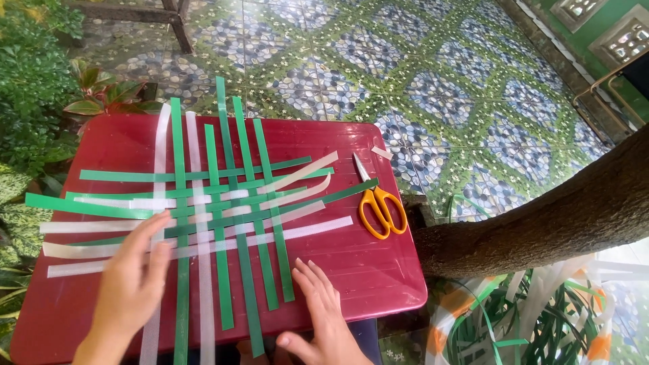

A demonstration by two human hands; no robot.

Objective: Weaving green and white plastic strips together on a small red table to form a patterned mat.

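A loose weave of green and white plastic strips (223, 209) lies on a dark red table top (122, 145). My left hand (132, 277) presses flat on the weave's left side, fingers spread over white and green strips. My right hand (321, 314) rests flat on the red surface near the front edge, just right of the lower ends of the green strips. Neither hand grips anything.
Orange-handled scissors (378, 206) lie on the table's right part, with a small white scrap (380, 153) above them. A tree trunk (561, 209) slants at the right. More strips (541, 318) are piled below it. Plants (34, 101) at left; patterned tile floor (439, 81) behind.
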